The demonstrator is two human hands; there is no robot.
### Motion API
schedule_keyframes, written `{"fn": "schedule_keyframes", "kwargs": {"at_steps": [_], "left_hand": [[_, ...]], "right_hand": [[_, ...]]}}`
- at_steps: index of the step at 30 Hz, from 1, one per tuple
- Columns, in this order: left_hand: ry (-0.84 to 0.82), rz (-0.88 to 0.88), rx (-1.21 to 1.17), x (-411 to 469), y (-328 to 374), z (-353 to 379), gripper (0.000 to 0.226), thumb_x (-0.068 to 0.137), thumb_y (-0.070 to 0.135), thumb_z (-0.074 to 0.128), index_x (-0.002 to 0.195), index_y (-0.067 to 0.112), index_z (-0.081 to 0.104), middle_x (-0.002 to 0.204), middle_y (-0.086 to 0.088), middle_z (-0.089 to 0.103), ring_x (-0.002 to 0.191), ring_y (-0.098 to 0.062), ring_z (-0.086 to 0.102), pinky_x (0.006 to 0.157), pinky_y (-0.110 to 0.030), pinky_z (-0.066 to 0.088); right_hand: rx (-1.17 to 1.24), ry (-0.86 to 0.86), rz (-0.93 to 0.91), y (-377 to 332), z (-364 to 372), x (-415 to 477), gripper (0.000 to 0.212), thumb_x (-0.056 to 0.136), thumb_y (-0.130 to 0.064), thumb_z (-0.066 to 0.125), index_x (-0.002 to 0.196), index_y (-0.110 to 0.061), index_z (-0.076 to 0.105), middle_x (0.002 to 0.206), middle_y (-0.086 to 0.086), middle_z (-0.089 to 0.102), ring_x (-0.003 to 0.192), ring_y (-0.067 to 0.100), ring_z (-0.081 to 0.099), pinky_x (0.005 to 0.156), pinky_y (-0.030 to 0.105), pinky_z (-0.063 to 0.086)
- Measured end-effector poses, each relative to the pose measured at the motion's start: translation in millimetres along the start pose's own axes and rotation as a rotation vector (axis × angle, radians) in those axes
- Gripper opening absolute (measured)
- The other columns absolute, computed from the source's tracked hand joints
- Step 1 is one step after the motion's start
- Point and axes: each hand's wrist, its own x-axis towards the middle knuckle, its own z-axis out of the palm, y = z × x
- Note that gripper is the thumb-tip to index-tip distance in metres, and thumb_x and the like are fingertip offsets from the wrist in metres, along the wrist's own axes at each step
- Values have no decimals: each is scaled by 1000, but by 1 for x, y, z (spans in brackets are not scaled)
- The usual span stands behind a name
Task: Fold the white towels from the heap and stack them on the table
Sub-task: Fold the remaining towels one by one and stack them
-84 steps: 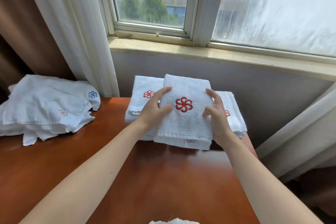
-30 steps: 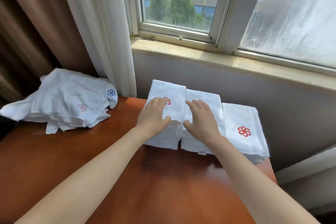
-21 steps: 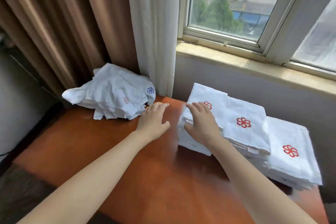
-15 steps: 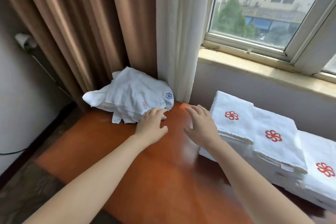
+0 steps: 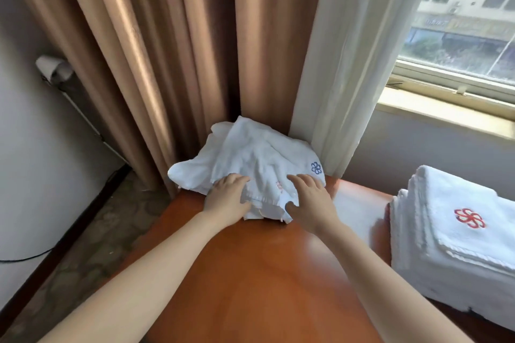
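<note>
A rumpled heap of white towels [image 5: 250, 159] lies at the far left corner of the brown wooden table [image 5: 264, 273], against the curtains. A blue flower emblem shows on its right side and a faint red one near the front. My left hand [image 5: 227, 199] rests on the heap's front left edge, fingers spread. My right hand [image 5: 310, 200] lies on its front right edge, thumb under a loose corner. Neither hand has closed on cloth. A stack of folded white towels [image 5: 446, 245] with a red emblem stands at the right.
Tan drapes [image 5: 167, 50] and a white sheer curtain [image 5: 356, 50] hang right behind the heap. A window sill [image 5: 446, 104] runs along the right. Left of the table's edge is patterned floor [image 5: 83, 245] with a dark cable by the white wall.
My hands left the folded stacks and moved left across the table onto the heap. The view swung left with them, so only one folded stack remains in sight.
</note>
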Motion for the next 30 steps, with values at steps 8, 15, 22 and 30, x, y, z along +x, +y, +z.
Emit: {"fn": "schedule_keyframes", "kwargs": {"at_steps": [8,15,22,30], "left_hand": [[-48,43,31,62,-46,-2,65,91,33,58,150,25,34,153,3,34,139,-22,35,113,-35,28],[41,69,37,110,-46,14,78,87,50,64,150,24,27,151,-1,23,140,-23,28,110,-35,35],[213,7,187,144,-42,24,56,82,52,64,126,25,42,130,-1,41,116,-23,42,90,-27,46],[296,10,75,153,-51,31,24,91,39,58,111,25,59,120,1,50,111,-23,44,83,-29,46]], "right_hand": [[15,-76,110,-16,29,48,62,90,-26,56,149,-22,38,149,-2,41,141,21,28,108,33,31],[11,-126,168,-14,41,96,62,90,-26,54,150,-22,36,148,-2,42,140,22,30,106,33,32],[99,-140,189,-11,53,143,60,94,-20,50,151,-21,33,163,1,19,146,25,23,108,37,33],[296,-104,161,-15,72,161,53,97,-16,46,147,-32,41,159,3,23,144,25,25,103,38,38]]}}
